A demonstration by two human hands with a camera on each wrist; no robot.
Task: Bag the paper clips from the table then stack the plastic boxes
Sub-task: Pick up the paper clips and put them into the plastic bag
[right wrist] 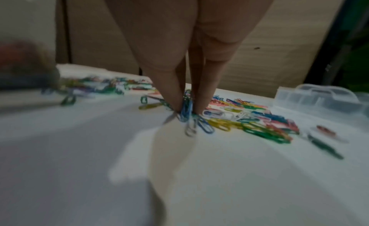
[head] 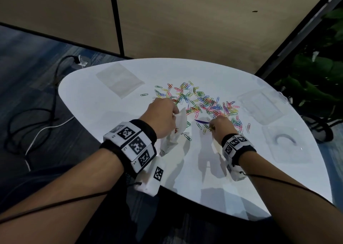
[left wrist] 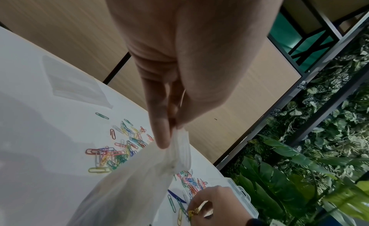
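Note:
Coloured paper clips lie scattered across the middle of the white table. My left hand pinches the top edge of a clear plastic bag, which hangs down to the table; the pinch shows in the left wrist view on the bag. My right hand pinches a small bunch of paper clips between thumb and fingers at the near edge of the pile. Two clear plastic boxes stand on the right, one farther and one nearer.
Another flat clear bag lies at the table's far left. Cables trail on the floor to the left. Green plants stand beyond the table's right edge. A beige wall panel rises behind the table.

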